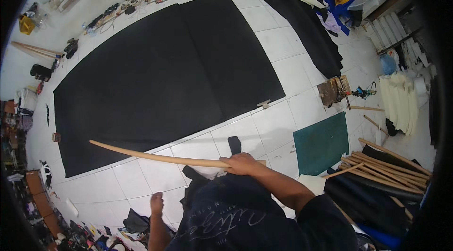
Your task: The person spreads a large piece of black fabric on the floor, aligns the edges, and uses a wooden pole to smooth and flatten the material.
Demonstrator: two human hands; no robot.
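Note:
My right hand [239,164] is closed round a long tan cardboard tube [160,157] near its right end. The tube stretches leftward in front of me, its far end over the near edge of a large black sheet [137,76]. That sheet lies spread flat on the white tiles, with a fold or seam line across it. My left hand [156,203] hangs low at my left, its fingers curled and nothing showing in them. A clip [264,104] sits on the sheet's near right corner, and a brown tape roll [56,137] rests at its left edge.
Beyond the sheet to the right lies a long black roll [306,29]. A green mat [322,143] and a wooden block [334,90] are on the floor at right. Several cardboard tubes [384,172] are piled at lower right. Clutter lines the walls.

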